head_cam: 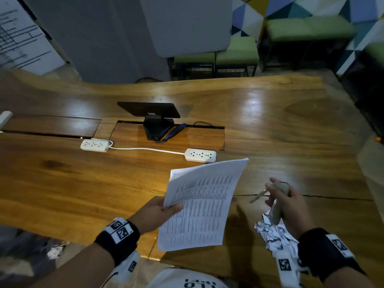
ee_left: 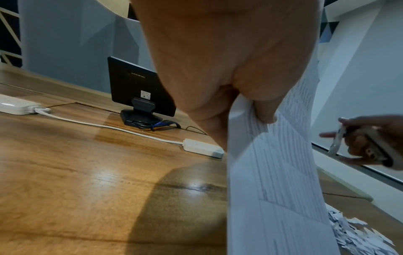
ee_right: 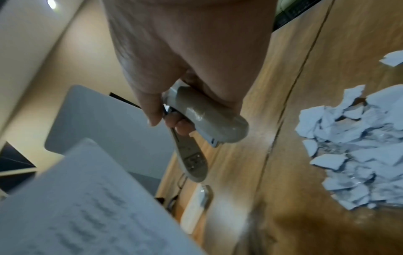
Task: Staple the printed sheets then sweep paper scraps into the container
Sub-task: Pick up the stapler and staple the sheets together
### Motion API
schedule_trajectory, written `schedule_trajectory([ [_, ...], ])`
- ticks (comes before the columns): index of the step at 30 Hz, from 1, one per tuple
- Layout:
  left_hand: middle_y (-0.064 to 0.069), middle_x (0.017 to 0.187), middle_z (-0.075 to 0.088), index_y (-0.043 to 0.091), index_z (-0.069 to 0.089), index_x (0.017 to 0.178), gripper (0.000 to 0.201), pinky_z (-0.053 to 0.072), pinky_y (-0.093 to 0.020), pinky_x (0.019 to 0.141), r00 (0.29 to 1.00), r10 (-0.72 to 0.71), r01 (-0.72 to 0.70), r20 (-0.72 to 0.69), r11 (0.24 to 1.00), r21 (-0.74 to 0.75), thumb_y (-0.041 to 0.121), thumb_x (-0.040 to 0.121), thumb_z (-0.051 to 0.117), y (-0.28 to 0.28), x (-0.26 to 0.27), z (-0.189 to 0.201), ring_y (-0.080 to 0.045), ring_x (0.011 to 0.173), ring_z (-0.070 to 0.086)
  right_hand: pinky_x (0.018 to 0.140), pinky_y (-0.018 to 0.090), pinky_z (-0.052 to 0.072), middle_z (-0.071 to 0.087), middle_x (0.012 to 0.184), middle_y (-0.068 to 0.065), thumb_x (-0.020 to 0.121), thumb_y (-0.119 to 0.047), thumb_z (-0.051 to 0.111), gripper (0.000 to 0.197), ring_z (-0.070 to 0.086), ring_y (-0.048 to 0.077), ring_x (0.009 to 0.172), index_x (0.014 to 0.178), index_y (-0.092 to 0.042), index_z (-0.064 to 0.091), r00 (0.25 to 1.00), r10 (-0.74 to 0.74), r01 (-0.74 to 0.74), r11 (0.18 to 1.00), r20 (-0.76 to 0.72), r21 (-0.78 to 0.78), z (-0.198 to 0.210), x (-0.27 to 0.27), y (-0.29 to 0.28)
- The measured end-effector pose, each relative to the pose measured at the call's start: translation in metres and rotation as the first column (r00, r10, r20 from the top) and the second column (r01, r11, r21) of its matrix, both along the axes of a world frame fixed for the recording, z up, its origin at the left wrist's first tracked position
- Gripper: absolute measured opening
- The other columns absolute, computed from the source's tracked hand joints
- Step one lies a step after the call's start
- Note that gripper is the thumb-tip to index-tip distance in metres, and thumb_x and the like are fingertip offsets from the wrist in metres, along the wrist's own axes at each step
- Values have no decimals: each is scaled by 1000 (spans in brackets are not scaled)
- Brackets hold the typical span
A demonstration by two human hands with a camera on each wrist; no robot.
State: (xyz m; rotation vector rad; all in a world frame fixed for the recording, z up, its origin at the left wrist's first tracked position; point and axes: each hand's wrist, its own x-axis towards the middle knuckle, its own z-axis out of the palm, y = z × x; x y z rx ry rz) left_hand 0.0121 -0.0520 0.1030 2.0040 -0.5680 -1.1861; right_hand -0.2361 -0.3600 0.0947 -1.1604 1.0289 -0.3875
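My left hand (head_cam: pixel 160 210) pinches the left edge of a stack of printed sheets (head_cam: pixel 199 204), thumb on top, and holds them lifted above the wooden table (head_cam: pixel 83 183). The same printed sheets (ee_left: pixel 272 181) hang from my left hand (ee_left: pixel 250 110) in the left wrist view. My right hand (head_cam: pixel 284 202) grips a grey stapler (head_cam: pixel 279 206), held in the air just right of the sheets, its two arms spread apart. In the right wrist view the stapler (ee_right: pixel 209 124) sits in my right hand (ee_right: pixel 174 107), with the sheets (ee_right: pixel 87 207) at lower left. Torn paper scraps (head_cam: pixel 274 235) lie piled under my right wrist.
A small black monitor on a stand (head_cam: pixel 151 117) stands mid-table. Two white power strips (head_cam: pixel 94 145) (head_cam: pixel 200 155) joined by a cable lie in front of it. Green stools (head_cam: pixel 234 53) stand beyond the far edge. More scraps (head_cam: pixel 55 251) lie below the table at left.
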Motion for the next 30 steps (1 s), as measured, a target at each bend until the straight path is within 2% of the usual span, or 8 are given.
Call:
schedule_trajectory([
  [2,-1,109,82,28,78,110,19,65,-52,95,1000,-16,16,-1,1000,9,43,102,69,5,-4,3,-16,99,80,90,50,53,67,100,19,81,-35,82,37,63,30,91,114,-21,76,999,4,-4,1000,46,-6,22,-3,6],
  [5,-1,107,82,31,78,109,26,65,-54,93,998,-50,48,36,998,47,53,99,69,9,-11,5,-16,97,80,75,47,54,69,92,10,78,-39,83,35,65,30,86,104,-17,76,988,-76,91,989,135,-114,62,-4,20],
  [10,-1,103,82,32,75,107,19,67,-51,89,986,-133,127,105,990,63,49,99,69,2,-25,7,-13,93,81,65,51,55,67,92,29,90,-36,74,35,60,43,67,104,-5,66,939,-77,198,917,334,-345,123,19,47],
  [13,3,106,82,35,73,111,26,66,-49,91,974,-178,170,139,983,63,55,96,69,-5,-33,11,-12,96,79,75,51,59,71,106,30,93,-27,73,39,71,44,96,108,8,63,869,-89,244,933,486,-266,142,52,61],
  [16,7,116,78,31,73,123,52,64,-48,95,964,-205,194,172,978,76,68,87,65,-12,-38,12,-10,103,76,93,59,56,70,103,33,96,-13,68,23,70,47,104,104,9,64,798,-117,279,941,591,-191,153,85,83],
  [20,4,117,78,27,73,118,34,63,-45,95,925,-278,274,259,960,51,54,99,65,-19,-47,18,-11,104,75,98,67,49,66,107,41,95,-16,68,37,67,52,105,110,17,57,760,-118,258,957,639,-130,157,102,105],
  [27,1,103,80,25,74,113,43,64,-51,88,915,-298,290,271,954,70,63,96,60,-12,-53,16,-16,92,78,69,59,56,68,76,21,96,-23,71,14,66,39,69,84,-15,68,832,-118,227,964,542,-138,158,104,121],
  [30,-5,100,80,19,74,111,39,63,-51,85,898,-329,318,292,944,85,54,102,60,-13,-56,18,-23,90,77,62,57,54,63,67,18,95,-28,72,23,60,34,62,80,-13,65,846,-142,254,955,514,-153,157,107,121],
])
